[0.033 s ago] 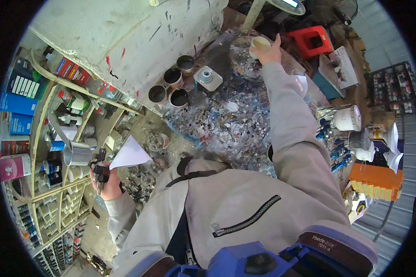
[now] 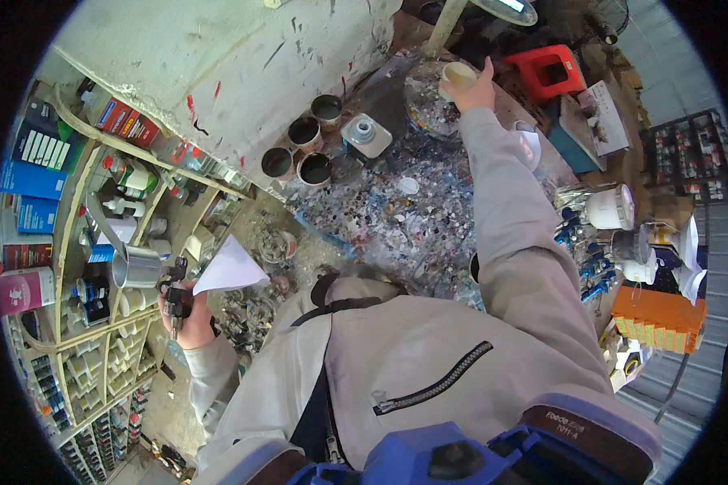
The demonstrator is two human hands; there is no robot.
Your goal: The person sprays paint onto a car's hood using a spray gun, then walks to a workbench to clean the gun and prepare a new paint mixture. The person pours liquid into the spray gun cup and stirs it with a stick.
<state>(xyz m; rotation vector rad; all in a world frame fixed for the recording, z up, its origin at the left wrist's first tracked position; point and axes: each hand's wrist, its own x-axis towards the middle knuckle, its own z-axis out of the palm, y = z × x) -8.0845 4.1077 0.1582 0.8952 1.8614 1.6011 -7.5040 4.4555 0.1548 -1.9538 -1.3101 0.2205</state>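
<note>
Spray gun (image 2: pixel 166 287) with metal cup and white paper cone (image 2: pixel 228 268), gripped in left hand (image 2: pixel 188 319) near left shelves; likely rigid, top-heavy, best taken by the handle. Small cup (image 2: pixel 459 77) of pale liquid, probably light and spillable, clasped round its side by right hand (image 2: pixel 476 95), arm stretched far over paint-spattered table (image 2: pixel 396 218).

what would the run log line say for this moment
left hand: holds black spray gun, white paper cone | right hand: grips small cream cup | paint-spattered bench
</note>
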